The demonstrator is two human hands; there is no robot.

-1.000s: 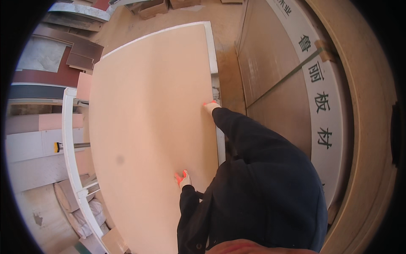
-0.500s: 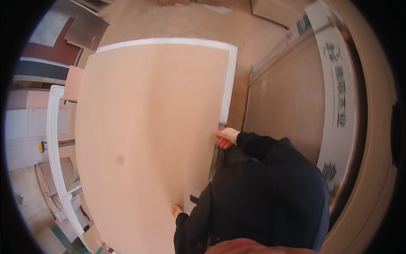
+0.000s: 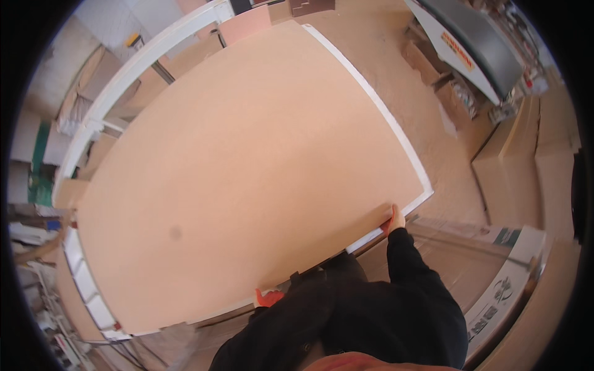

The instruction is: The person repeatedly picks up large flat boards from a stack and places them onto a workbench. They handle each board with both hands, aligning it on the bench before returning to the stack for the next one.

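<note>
both hands gripping near edge of big board [image 3: 247, 179]: left hand [image 3: 268, 297] at bottom edge, right hand [image 3: 395, 219] by corner, sawdusty floor [image 3: 396, 68] beyond

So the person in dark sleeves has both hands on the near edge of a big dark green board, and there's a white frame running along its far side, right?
Not quite: the board is pale tan, not dark green, as the head view shows. The rest holds: the left hand and the right hand, both in dark sleeves, are on its near edge, and a white frame runs along its far side.
</note>
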